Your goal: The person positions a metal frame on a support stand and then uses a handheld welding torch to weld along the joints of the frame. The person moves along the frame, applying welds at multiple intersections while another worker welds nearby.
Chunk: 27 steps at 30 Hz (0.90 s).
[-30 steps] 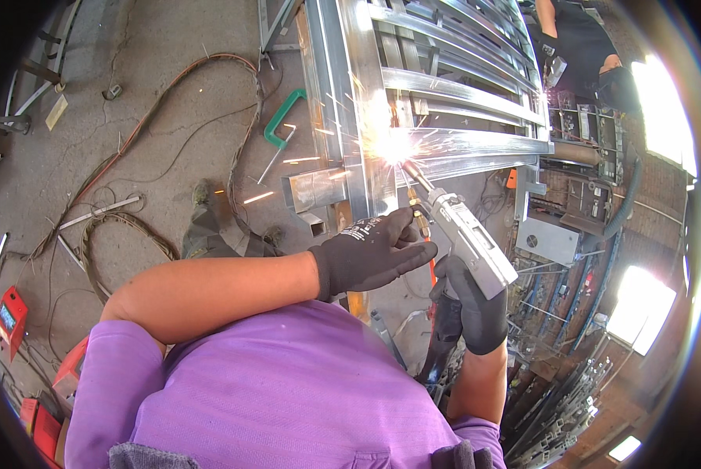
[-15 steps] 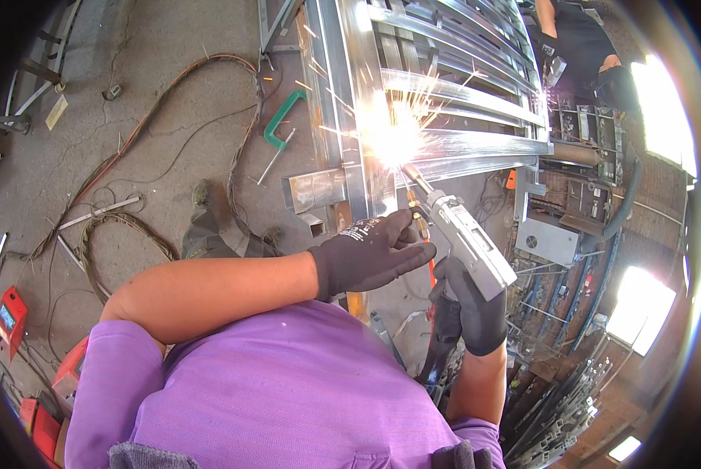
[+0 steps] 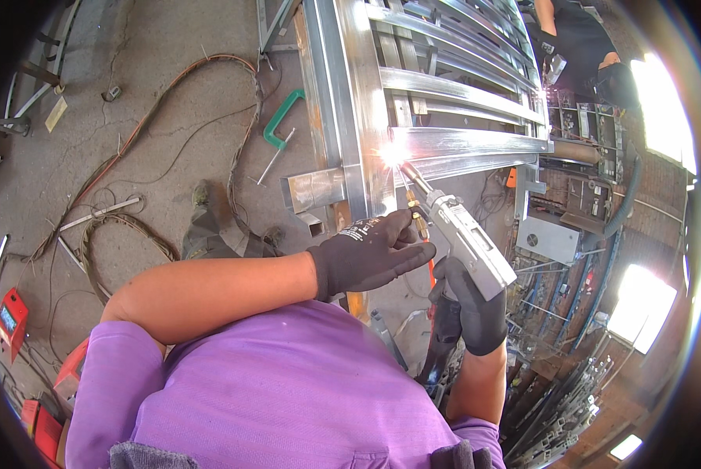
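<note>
My right hand [image 3: 475, 313], in a dark glove, grips a grey metal welding gun [image 3: 472, 242] from below. Its nozzle points up and left at a steel frame [image 3: 358, 102] of square tubes and crossbars. A bright pinkish-white glow [image 3: 395, 153] burns at the nozzle tip, where a crossbar meets the frame's side tube; the joint itself is hidden by glare. My left hand [image 3: 370, 254], also gloved, has its fingers curled at a brass fitting [image 3: 420, 223] on the thin feed tube beside the nozzle. Its thumb stretches out toward the gun body.
A green clamp [image 3: 276, 125] lies on the concrete floor, left of the frame. Cables [image 3: 175, 78] and hoses loop across that floor. Another person [image 3: 581, 55] works at the frame's far right, beside a small bright spot. Metal bars [image 3: 550, 414] are piled at lower right.
The large burst of orange sparks has shrunk to a small glow, uncovering more of the crossbars. The nozzle tip has shifted very slightly left; both hands keep their hold.
</note>
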### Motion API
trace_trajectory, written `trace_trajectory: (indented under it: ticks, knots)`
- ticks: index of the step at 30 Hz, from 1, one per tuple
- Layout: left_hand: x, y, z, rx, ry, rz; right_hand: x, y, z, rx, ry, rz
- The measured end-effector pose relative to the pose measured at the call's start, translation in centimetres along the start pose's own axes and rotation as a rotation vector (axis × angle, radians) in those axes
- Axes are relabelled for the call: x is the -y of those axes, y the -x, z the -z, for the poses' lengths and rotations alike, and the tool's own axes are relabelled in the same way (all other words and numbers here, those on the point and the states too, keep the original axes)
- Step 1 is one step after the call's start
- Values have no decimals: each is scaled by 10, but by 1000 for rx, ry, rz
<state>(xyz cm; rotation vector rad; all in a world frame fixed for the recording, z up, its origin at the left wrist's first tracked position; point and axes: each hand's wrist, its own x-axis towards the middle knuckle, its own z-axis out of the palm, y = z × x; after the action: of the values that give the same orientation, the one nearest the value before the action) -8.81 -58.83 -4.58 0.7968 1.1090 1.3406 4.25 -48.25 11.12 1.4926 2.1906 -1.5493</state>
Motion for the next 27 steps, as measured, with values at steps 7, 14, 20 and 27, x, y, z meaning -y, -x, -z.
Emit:
trace_trajectory:
  ticks: [7, 14, 20, 27]
  knots:
    - [2, -1, 1, 29, 37, -6, -2, 0, 2, 3, 8, 4]
    - [-3, 0, 3, 38, 9, 32, -4, 1, -1, -19, 9, 61]
    - [-2, 2, 1, 22, -25, 14, -4, 2, -1, -25, 11, 51]
    - [1, 1, 1, 17, -47, -45, -3, 3, -2, -34, 5, 39]
